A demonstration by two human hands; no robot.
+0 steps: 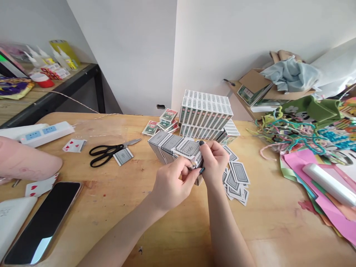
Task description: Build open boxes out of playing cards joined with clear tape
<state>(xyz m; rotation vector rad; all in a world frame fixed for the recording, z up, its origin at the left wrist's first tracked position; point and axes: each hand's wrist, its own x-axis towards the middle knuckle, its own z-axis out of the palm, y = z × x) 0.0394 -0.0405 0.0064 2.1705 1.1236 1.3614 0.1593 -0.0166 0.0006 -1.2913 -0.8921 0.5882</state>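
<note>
A box-like block built of grey-backed playing cards (pixel 170 142) stands on the table in front of me. At its right end, my left hand (pixel 171 181) is closed in a pinch on a playing card (pixel 198 160). My right hand (pixel 215 161) pinches the same spot from the other side, its thumb on the card's upper edge. Fingers cover much of that card, so its folds cannot be made out. Loose playing cards (pixel 236 178) lie spread face down just right of my right wrist.
Card boxes (pixel 205 111) are stacked behind the block, with several more boxes (pixel 167 120) beside them. Black-handled scissors (pixel 107 151), a phone (pixel 44 222) and a power strip (pixel 47 132) lie left. Yarn (pixel 294 129) and coloured paper (pixel 308 178) lie right.
</note>
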